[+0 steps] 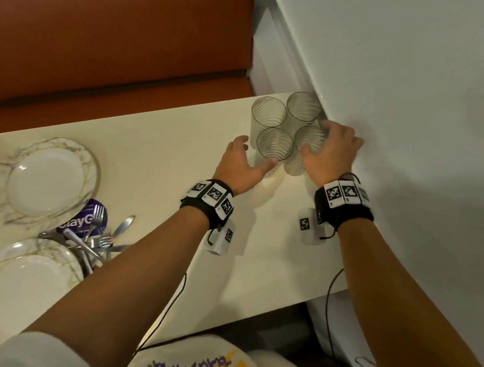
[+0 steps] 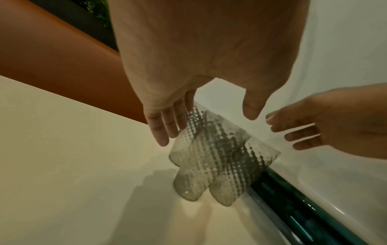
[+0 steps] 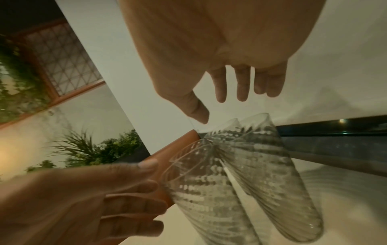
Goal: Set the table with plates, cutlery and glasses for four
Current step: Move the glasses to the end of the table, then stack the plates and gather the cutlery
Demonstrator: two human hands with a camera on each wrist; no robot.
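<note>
Nearest, plates (image 1: 45,179) and cutlery (image 1: 98,242) lie on the table (image 1: 163,150). Farther out, the left hand (image 1: 241,165) and right hand (image 1: 330,151), fingers spread and holding nothing, flank 4 ribbed glasses (image 1: 275,143) clustered against the wall (image 1: 427,83).

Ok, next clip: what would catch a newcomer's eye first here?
Four ribbed glasses stand clustered at the table's far corner by the wall, with the left hand and right hand open on either side of them. At the left lie marbled plates and a heap of cutlery.
</note>
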